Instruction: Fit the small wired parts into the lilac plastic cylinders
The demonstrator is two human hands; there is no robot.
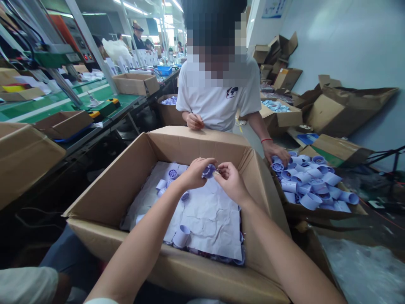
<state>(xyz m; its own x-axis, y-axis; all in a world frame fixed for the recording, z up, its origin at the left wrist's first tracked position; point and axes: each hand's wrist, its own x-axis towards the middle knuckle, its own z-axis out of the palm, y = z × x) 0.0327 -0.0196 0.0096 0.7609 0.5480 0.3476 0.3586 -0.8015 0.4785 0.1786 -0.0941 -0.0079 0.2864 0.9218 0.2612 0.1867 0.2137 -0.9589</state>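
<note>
My left hand (193, 173) is closed on a pale blue plastic cylinder part (209, 170), held above the big open cardboard box (133, 169). Close against it, my right hand (230, 179) pinches a small dark metal piece (218, 172) at the part's end. Inside the box lie white paper sheets (205, 219) with a few more blue cylinders (181, 236) on them. A person in a white T-shirt (218, 97) stands across the box, one hand resting on the heap of blue cylinders (311, 183) in the box to the right.
A green workbench (57, 103) with machines and cardboard boxes runs along the left. Folded and open cartons (344, 109) pile against the blue wall at right. More workers sit far back. Clear plastic wrap (363, 270) lies at lower right.
</note>
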